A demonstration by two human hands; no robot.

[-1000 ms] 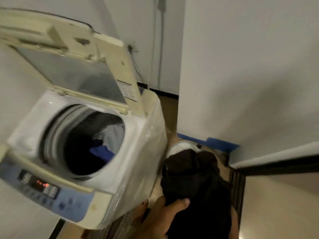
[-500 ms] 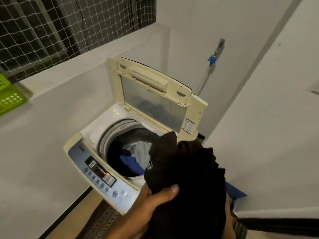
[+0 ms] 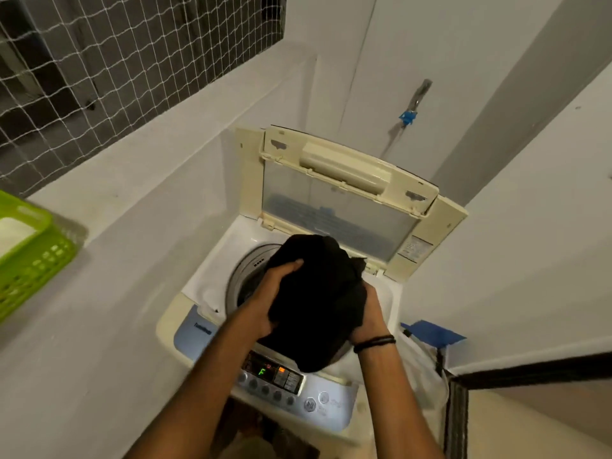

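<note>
clothes [image 3: 318, 303]: dark wad, bunched up, held right over the washer's opening, covered most of it; lower end hung down to the top edge of the buttons
left hand [image 3: 276, 291]: gripped the wad's left side, thumb curled over the top
right hand [image 3: 371, 314]: clamped on the wad's right side, fingers buried in the cloth, black band [image 3: 374, 342] on the wrist
hands together or apart: apart, wad squeezed between them
washer [image 3: 205, 286]: top-loader, tucked into the corner, front toward the camera
opening [image 3: 246, 270]: only a grey arc of rim showed on the left, rest hidden under the cloth
lid [image 3: 334, 200]: stood up and tipped back, lower edge just behind the wad, top edge near the back wall
buttons [image 3: 275, 376]: panel lit, along the front edge, under the forearms
room left: low white wall tight against the washer's side, couldn't tell if touching; flat ledge on top of it
room right: tall white wall close by, narrow strip in between with a blue scrap [image 3: 433, 334] in it
basket [image 3: 31, 260]: green, on the ledge, well apart from the washer, cut off by the frame edge
net [image 3: 116, 61]: stretched over the window above the ledge
tap [image 3: 419, 94]: on the back wall, above the lid
</note>
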